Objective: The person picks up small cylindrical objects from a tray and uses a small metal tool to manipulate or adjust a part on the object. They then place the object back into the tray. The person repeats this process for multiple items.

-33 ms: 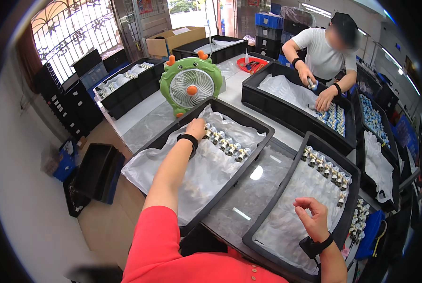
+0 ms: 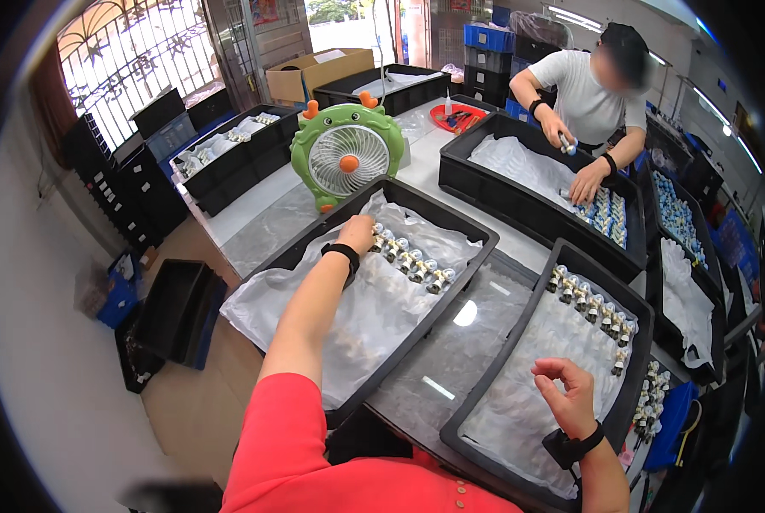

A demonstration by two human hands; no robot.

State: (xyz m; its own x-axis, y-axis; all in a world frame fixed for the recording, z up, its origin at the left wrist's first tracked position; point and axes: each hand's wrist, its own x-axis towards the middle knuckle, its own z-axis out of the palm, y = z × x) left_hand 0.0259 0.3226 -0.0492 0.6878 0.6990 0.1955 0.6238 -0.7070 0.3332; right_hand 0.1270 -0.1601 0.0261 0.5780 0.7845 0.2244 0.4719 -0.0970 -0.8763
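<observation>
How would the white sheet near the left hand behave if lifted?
The white sheet would probably flop: it is creased and drapes over the black tray. Bulb-like pieces lying on it might roll, given their rounded ends.

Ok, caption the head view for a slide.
Left hand at a row of bulbs in one lined tray, empty right hand over another tray; co-worker beyond.
</observation>
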